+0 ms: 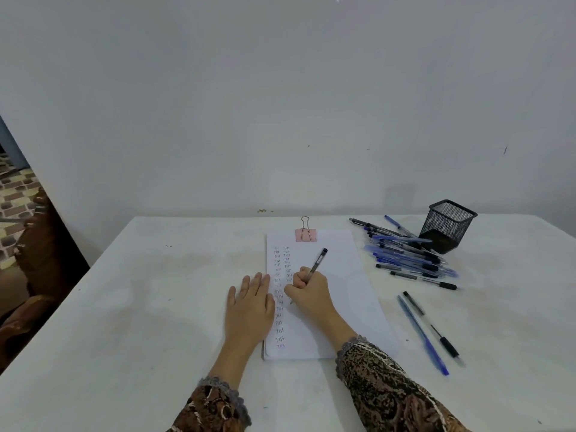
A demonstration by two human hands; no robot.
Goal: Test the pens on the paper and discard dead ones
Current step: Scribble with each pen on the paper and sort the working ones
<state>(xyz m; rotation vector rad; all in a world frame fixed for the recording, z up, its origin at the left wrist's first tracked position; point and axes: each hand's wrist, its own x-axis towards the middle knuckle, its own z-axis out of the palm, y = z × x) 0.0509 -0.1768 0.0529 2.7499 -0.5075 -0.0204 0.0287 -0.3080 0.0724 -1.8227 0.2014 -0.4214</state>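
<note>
A white stack of paper [339, 294] lies mid-table, held at the top by a pink binder clip [306, 234], with two columns of small written words down its left side. My right hand [308, 291] grips a grey pen [317, 264] in writing position, its tip down on the paper beside the words. My left hand [249, 304] lies flat, fingers apart, on the table at the paper's left edge. A pile of blue and black pens [405, 254] sits at the right rear. Two pens, a blue one [422, 335] and a black one [431, 327], lie apart near the paper's right side.
A black mesh pen cup [447, 226] stands behind the pile at the right rear. The white table [140, 307] meets a plain wall at the back. Dark wooden furniture [34, 251] stands past the table's left edge.
</note>
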